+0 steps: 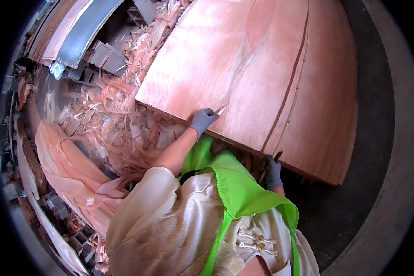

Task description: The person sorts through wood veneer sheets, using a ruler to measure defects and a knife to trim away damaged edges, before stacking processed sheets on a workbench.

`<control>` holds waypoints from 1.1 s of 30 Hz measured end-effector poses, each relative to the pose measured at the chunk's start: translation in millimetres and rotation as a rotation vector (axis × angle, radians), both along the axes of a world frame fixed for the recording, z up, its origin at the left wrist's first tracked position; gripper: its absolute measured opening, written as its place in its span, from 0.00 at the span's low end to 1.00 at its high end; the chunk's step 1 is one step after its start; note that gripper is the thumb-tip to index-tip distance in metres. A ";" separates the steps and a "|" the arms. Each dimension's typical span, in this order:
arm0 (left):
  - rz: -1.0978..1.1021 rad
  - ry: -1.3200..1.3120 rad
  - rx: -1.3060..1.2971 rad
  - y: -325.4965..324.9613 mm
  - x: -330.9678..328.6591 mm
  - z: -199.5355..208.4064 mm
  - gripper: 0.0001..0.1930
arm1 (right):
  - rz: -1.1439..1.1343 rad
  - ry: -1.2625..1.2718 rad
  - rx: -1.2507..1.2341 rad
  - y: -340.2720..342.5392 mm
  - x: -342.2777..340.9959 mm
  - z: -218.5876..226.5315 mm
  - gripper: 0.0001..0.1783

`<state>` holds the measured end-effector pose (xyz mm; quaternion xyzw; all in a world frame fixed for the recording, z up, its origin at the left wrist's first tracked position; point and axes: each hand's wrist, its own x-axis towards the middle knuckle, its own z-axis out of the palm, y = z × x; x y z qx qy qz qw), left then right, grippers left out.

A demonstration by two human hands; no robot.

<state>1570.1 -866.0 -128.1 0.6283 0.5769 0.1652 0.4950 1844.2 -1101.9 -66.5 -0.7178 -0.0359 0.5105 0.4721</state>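
A large sheet of pinkish wood veneer [188,73] lies in front of me, on what looks like a stack. My left hand [204,121], in a grey glove, is at its near edge. Its fingers pinch a small pointed sliver of veneer [222,110] against the surface. Farther right, just off the same edge, my gloved right hand [273,171] is closed around the near end of a long thin stick [291,112]. That stick lies up the sheet beside a dark narrow gap [287,96]. A reddish patch [261,27] shows toward the far side.
Torn veneer scraps [119,110] cover the floor at left. Bundled veneer strips [71,170] lie nearer me. Grey blocks [106,57] and a second stack of boards [85,34] stand at the far left. Dark floor [375,92] curves around the right side.
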 end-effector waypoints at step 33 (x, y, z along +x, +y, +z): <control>-1.184 0.347 0.859 95.6 -8.5 29.3 0.34 | -0.018 -0.042 0.020 150.4 -192.4 -66.4 0.11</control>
